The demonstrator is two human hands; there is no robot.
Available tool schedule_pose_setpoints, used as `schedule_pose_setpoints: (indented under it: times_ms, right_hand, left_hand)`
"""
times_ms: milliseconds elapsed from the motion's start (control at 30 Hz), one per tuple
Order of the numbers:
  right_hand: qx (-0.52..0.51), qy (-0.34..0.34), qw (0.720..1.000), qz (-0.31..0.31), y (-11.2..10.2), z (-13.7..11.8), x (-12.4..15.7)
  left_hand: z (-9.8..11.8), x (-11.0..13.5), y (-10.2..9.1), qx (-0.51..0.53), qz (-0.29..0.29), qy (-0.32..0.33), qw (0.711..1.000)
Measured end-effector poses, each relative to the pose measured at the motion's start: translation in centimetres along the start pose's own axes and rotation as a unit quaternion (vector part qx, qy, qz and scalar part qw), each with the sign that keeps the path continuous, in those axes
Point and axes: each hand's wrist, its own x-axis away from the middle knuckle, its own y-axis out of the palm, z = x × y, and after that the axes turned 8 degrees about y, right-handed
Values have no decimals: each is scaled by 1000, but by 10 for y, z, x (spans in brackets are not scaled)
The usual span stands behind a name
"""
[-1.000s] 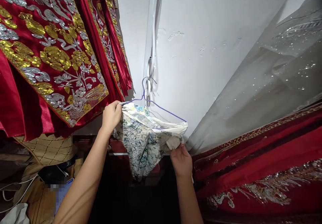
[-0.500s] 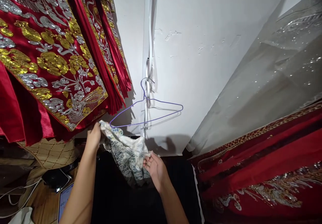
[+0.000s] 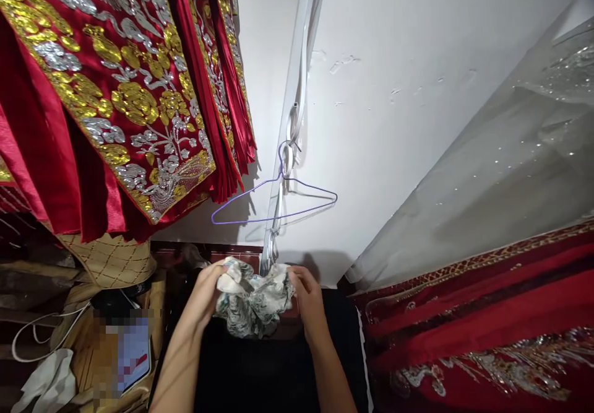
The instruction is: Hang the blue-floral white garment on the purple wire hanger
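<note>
A crumpled white garment with a grey-green print (image 3: 253,304) is bunched between my two hands, low in front of my body. Its exact kind does not show in the folds. My left hand (image 3: 210,290) is closed on its left edge, and my right hand (image 3: 306,292) pinches the right edge. Just above, a purple wire hanger (image 3: 250,221) hangs bare from a white strap of rings (image 3: 288,153) against the wall. Neither hand touches the hanger.
Red robes with gold and silver embroidery (image 3: 134,103) hang at the left. Sheer sparkling fabric (image 3: 482,171) and red embroidered cloth (image 3: 501,314) fill the right. At lower left, a phone (image 3: 134,351) lies on a wooden surface near a white cable (image 3: 23,357).
The garment has gone from stretched out to bunched up. My left hand has moved right and down, away from the hanger's left corner, closer to my right hand. The view has shifted.
</note>
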Motion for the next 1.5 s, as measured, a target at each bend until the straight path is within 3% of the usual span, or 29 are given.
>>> schedule_pose_setpoints:
  times_ms: [67, 133, 233, 300, 400, 467, 533, 600, 700, 800, 900, 1000, 1133, 1200, 1300, 1400, 1500]
  right_hand:
    - [30, 13, 998, -53, 10, -3, 6]
    - [-8, 40, 995, -86, 17, -7, 13]
    - [-124, 94, 980, -126, 17, -20, 24]
    - [-158, 130, 963, -173, 11, -34, 31]
    - [-51, 101, 947, -302, 1, -60, 31]
    - [68, 38, 931, -357, -6, -79, 21]
    - [162, -37, 927, -336, -11, -100, 5]
    - [212, -126, 934, -257, -12, -119, -16]
    - [210, -219, 945, -118, -7, -133, -49]
    - [175, -215, 959, -52, 2, -122, -81]
    - [170, -171, 968, -64, 3, -99, -105]
    - [232, -158, 957, -76, -6, -82, -112]
    - [321, -177, 929, -42, -28, -82, -100]
    - [339, -186, 922, -25, -37, -88, -93]
    - [340, -193, 920, -28, -46, -94, -87]
    - [337, -223, 914, -35, -44, -90, -84]
    - [329, -244, 911, -51, -32, -84, -78]
  left_hand:
    - [13, 18, 31, -2, -92, 34, 995]
    - [26, 39, 57, -74, -180, 107, 975]
    - [40, 62, 75, -210, -256, 246, 911]
    - [43, 63, 74, -247, -249, 287, 892]
    - [36, 46, 60, -236, -244, 259, 904]
    - [32, 33, 48, -238, -325, 217, 889]
    - [31, 22, 37, -287, -400, 186, 850]
    - [35, 15, 26, -378, -383, 182, 823]
    - [46, 6, 10, -516, -296, 190, 781]
    - [53, 0, -5, -578, -305, 198, 730]
    - [53, 2, -15, -594, -338, 184, 706]
    - [51, 2, -22, -597, -336, 150, 713]
    - [63, -25, -30, -544, -289, 123, 778]
    - [75, -44, -32, -517, -272, 176, 792]
    - [97, -63, -29, -514, -258, 285, 766]
    - [113, -63, -13, -503, -229, 356, 754]
    - [121, -63, 9, -460, -206, 398, 767]
